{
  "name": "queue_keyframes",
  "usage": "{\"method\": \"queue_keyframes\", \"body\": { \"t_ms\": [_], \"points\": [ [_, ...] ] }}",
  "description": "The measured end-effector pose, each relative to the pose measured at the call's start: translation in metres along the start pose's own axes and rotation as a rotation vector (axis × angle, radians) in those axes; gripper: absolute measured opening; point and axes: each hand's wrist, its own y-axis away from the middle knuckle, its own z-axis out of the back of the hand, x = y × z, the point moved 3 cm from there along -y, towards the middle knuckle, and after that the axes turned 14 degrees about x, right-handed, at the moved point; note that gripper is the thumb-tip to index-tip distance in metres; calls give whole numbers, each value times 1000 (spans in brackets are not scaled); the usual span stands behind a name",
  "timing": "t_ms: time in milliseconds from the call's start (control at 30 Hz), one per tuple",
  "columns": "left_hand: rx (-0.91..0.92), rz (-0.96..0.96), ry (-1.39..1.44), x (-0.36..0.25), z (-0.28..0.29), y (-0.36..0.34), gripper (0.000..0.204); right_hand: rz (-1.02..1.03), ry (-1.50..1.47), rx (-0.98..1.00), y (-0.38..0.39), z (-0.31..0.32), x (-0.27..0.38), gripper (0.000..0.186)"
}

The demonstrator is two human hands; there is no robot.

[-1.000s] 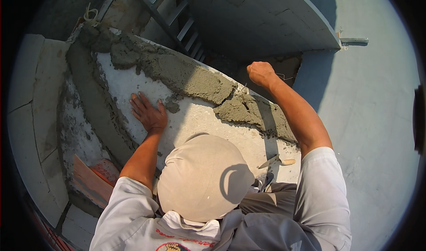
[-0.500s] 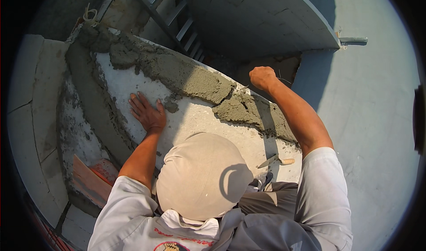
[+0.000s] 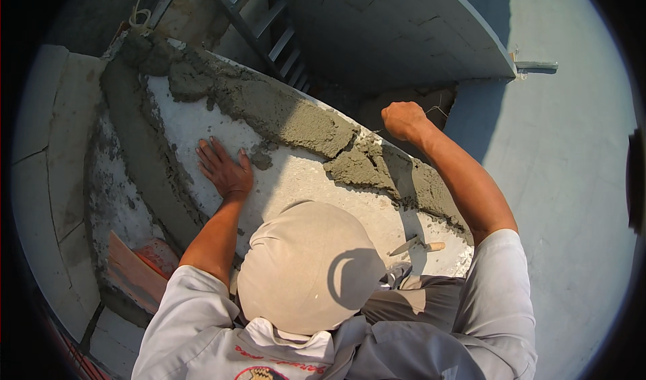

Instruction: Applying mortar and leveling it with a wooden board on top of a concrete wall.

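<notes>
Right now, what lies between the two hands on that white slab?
In the head view, a ridge of wet grey mortar runs between the flat left hand and the clenched right hand.

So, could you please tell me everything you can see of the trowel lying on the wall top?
The trowel is small, with a pointed grey metal blade and a pale, wood-coloured handle. It lies flat on the white, rough wall top, blade pointing left and handle right, near the person's cap. Neither hand touches it: the left hand is spread on the wall top, and the right hand is fisted over the mortar ridge.
</notes>
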Motion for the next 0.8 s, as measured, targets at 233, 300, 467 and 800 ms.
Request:
{"method": "queue_keyframes", "body": {
  "t_ms": [233,300,467,800],
  "points": [
    [38,28,-31,5,-8,-1,85,502,-218,279,-25,-5,66,17],
    [42,12,-17,-8,-8,-4,84,472,-370,-45,-37,16,40,20],
    [27,-1,9,-7,-8,-4,83,-49,5,-149,-23,4,-51,24],
    [46,20,-35,-2,-8,0,86,212,-209,-185,-18,46,22,18]
  ]
}}
